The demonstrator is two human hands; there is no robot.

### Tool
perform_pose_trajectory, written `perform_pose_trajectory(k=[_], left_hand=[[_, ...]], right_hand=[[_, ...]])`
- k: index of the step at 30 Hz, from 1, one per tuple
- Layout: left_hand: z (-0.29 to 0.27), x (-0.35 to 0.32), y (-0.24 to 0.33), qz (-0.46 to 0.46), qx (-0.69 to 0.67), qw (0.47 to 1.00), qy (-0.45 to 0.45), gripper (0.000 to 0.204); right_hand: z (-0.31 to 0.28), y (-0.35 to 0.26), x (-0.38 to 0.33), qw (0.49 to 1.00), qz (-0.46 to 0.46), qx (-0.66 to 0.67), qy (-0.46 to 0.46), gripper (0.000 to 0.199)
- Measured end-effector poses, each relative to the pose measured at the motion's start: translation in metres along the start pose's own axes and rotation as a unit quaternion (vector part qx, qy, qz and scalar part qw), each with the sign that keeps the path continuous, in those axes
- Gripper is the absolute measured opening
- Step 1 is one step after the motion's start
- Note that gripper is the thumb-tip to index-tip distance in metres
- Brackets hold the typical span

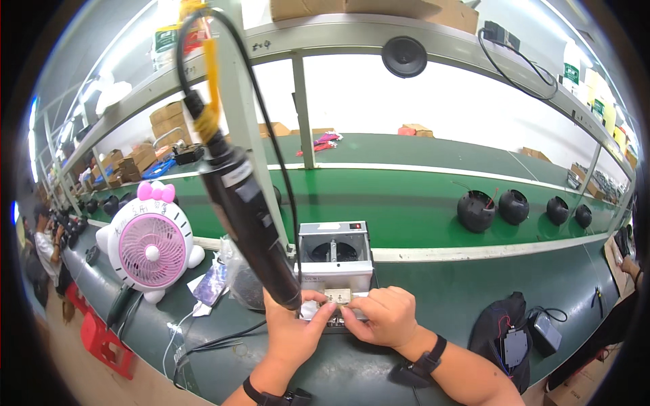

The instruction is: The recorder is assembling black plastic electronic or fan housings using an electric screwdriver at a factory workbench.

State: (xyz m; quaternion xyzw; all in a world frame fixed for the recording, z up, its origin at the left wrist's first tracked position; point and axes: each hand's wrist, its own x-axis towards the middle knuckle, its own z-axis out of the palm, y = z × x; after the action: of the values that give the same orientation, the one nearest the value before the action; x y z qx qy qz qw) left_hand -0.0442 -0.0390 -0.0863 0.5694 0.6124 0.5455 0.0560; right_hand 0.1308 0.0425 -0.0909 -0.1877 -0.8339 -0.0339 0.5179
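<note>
My left hand (290, 326) and my right hand (386, 317) meet at the front of a small silver-grey machine (335, 276), which has a dark round hollow inside its upper part. Both hands pinch with thumb and forefinger, the tips almost touching. Whatever lies between the fingertips is too small to make out. Right behind the fingers is a small beige block (338, 295) with dots on its face. A black electric screwdriver (247, 220) hangs by a looped cable, its lower end beside my left hand.
A pink-and-white fan (152, 252) stands left, near a clear plastic bag (242, 276). Black round housings (476, 210) sit along the green conveyor (406, 233). At right lie a black cloth bag (500, 331), a grey box (544, 333) and pliers (598, 302). Other people are at both sides.
</note>
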Motion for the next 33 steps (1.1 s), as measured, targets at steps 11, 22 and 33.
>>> perform_pose_trajectory(k=[11,22,33], left_hand=[[-0.002,0.004,0.000,0.037,0.012,0.999,-0.007,0.024],[-0.006,0.003,0.003,0.035,-0.009,0.999,-0.007,0.028],[-0.006,0.003,0.003,0.019,0.001,0.999,-0.031,0.030]], right_hand=[[-0.009,-0.015,0.016,0.991,0.025,-0.071,-0.111,0.027],[-0.018,-0.003,0.015,0.987,0.062,-0.070,-0.132,0.039],[-0.011,0.013,0.003,0.985,0.120,0.095,-0.074,0.025]])
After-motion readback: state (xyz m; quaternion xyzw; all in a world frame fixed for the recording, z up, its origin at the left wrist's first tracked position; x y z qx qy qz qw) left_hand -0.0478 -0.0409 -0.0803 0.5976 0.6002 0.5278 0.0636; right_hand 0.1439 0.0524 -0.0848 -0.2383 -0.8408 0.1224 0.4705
